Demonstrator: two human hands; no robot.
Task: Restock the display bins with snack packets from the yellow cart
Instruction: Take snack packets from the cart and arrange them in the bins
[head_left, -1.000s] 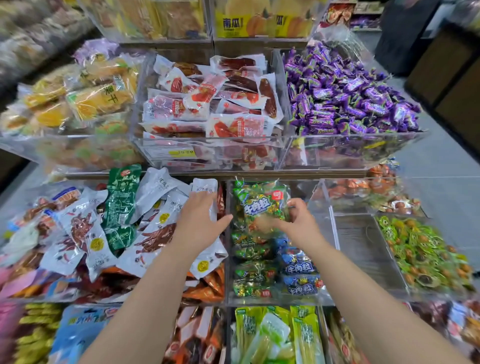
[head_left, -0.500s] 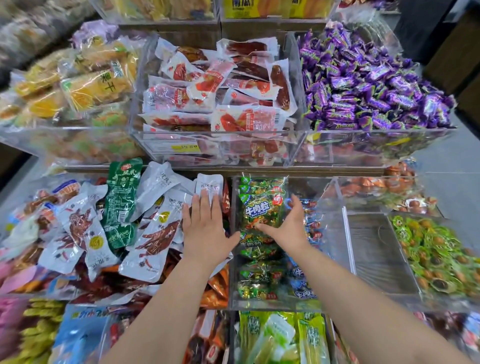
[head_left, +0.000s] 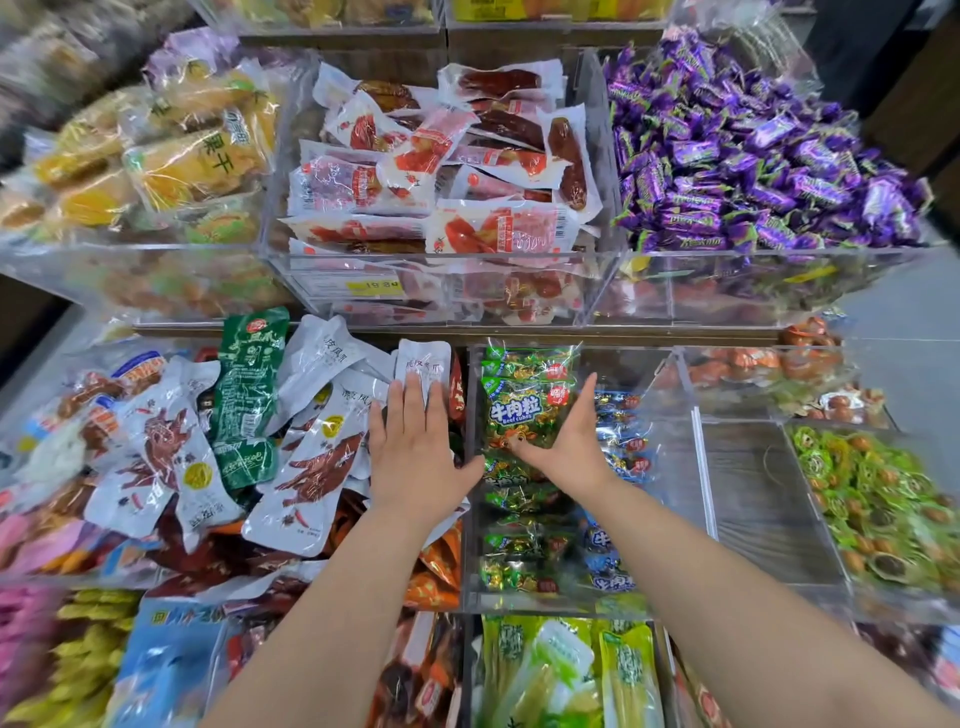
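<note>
A green bag of beef cubes (head_left: 525, 406) stands at the back of a clear acrylic bin (head_left: 550, 605) that holds small green and blue candy bags. My right hand (head_left: 569, 449) lies against the bag's right side with straight fingers, and its thumb crosses the bag's lower edge. Over in the neighbouring bin, my left hand (head_left: 415, 452) rests flat on white chicken-feet packets (head_left: 311, 478), fingers straight. The yellow cart is out of view.
Right of the candy bin is a bare compartment with a wooden floor (head_left: 758, 499), then green-wrapped snacks (head_left: 883, 509). The upper shelf holds red sausage packets (head_left: 441, 171), purple candies (head_left: 753, 156) and yellow dried fruit (head_left: 171, 156). More packets fill the lower front bins.
My right hand has lowered the green bag into the bin and straightened its fingers beside it. My left hand has flattened onto the white packets. The view has moved closer.
</note>
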